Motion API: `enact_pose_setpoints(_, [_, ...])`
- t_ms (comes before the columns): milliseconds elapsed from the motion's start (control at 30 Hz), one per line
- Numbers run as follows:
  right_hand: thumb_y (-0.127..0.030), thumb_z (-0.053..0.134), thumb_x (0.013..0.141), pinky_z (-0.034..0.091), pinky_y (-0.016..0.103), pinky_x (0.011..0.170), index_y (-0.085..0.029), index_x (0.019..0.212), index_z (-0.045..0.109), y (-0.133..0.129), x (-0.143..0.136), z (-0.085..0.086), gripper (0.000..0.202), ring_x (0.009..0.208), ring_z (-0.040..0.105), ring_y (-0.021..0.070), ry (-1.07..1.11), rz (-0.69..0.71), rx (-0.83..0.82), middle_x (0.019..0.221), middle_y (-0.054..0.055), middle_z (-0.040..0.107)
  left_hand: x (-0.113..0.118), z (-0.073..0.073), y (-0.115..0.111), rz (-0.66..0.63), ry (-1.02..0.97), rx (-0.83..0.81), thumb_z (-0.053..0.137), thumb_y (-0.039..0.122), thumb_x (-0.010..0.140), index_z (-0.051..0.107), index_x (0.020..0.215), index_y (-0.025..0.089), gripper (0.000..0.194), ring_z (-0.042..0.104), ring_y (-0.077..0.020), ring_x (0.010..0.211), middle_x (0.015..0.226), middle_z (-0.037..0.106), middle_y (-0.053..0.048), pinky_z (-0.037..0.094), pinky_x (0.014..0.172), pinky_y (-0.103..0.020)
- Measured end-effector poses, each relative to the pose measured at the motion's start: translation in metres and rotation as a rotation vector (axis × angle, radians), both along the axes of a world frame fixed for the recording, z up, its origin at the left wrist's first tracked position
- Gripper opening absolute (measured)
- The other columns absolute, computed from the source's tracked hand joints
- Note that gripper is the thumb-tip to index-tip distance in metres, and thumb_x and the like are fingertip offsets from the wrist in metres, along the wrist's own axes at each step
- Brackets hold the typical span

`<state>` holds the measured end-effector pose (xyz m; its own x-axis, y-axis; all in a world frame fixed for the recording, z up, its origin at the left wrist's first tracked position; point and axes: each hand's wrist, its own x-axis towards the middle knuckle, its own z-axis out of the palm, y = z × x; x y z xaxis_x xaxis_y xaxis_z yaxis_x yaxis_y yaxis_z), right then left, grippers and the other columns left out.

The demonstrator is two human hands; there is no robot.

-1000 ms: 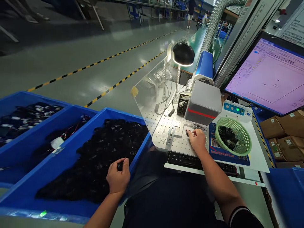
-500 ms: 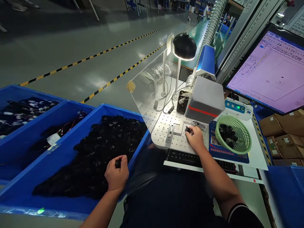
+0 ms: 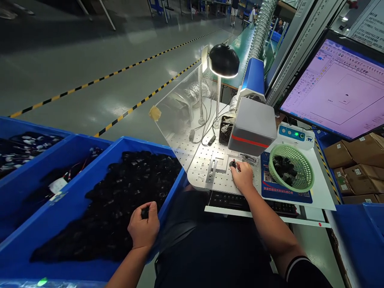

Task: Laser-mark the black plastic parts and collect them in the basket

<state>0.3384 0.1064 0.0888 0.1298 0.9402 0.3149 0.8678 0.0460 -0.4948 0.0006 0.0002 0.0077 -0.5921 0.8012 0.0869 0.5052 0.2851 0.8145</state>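
Observation:
My left hand [image 3: 144,226] is closed on a small black part [image 3: 145,212], held above the near right side of a blue bin [image 3: 177,188]. A heap of black parts [image 3: 120,200] fills much of that bin. My right hand [image 3: 243,177] reaches onto the perforated metal plate [image 3: 196,176], its fingers closed around a small round black part [image 3: 232,163]. That part sits beside the flat metal fixture [image 3: 221,164], below the grey machine head [image 3: 253,126]. The exact shape of either part is too small to make out.
Right of my right hand, a green basket [image 3: 310,176] holds several black parts on a blue mat [image 3: 265,182]. A black desk lamp [image 3: 224,60] lights the plate. A monitor [image 3: 336,88] overhangs the right side. A clear panel [image 3: 177,120] stands at the plate's left.
The whole view has shifted slightly. My right hand still holds the round part at the fixture, its fingers a little changed. My left hand keeps its black part over the bin.

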Motion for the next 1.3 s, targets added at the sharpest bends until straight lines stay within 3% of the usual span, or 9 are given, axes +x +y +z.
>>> enact_pose_setpoints(300, [-0.03, 0.065, 0.089, 0.038, 0.036, 0.085, -0.02, 0.086, 0.068, 0.012, -0.011, -0.001, 0.011, 0.091, 0.057, 0.0237, 0.005, -0.061, -0.034, 0.09, 0.005, 0.067, 0.0, 0.006, 0.0, -0.001, -0.012, -0.047, 0.05, 0.055, 0.084, 0.059, 0.089, 0.021, 0.036, 0.061, -0.0337, 0.104, 0.096, 0.065, -0.013, 0.045, 0.099, -0.052])
enact_pose_setpoints(533, [-0.029, 0.066, 0.089, 0.04, 0.038, 0.089, -0.021, 0.115, 0.069, 0.017, -0.011, -0.001, 0.027, 0.098, 0.058, 0.0259, 0.008, -0.041, -0.02, 0.098, 0.007, 0.068, 0.001, 0.01, 0.0, 0.0, -0.012, -0.067, 0.05, 0.057, 0.082, 0.058, 0.087, 0.021, 0.037, 0.061, -0.0331, 0.095, 0.088, 0.062, -0.01, 0.047, 0.095, -0.054])
enact_pose_setpoints(967, [-0.027, 0.066, 0.091, 0.04, 0.036, 0.085, -0.019, 0.091, 0.07, 0.018, -0.022, -0.001, 0.008, 0.094, 0.058, 0.0236, -0.01, -0.119, -0.052, 0.094, 0.006, 0.068, -0.001, 0.003, -0.001, 0.014, -0.002, -0.109, 0.051, 0.059, 0.08, 0.058, 0.09, 0.022, 0.039, 0.059, -0.0322, 0.09, 0.077, 0.055, -0.006, 0.046, 0.096, -0.056])
enact_pose_setpoints(1300, [-0.026, 0.07, 0.088, 0.039, 0.035, 0.085, -0.02, 0.09, 0.069, 0.021, -0.019, -0.003, 0.007, 0.094, 0.058, 0.0228, 0.071, -0.114, -0.039, 0.092, 0.004, 0.068, -0.004, -0.006, -0.001, 0.035, 0.003, -0.126, 0.052, 0.059, 0.08, 0.061, 0.093, 0.02, 0.042, 0.058, -0.0281, 0.083, 0.076, 0.057, -0.005, 0.047, 0.094, -0.054])
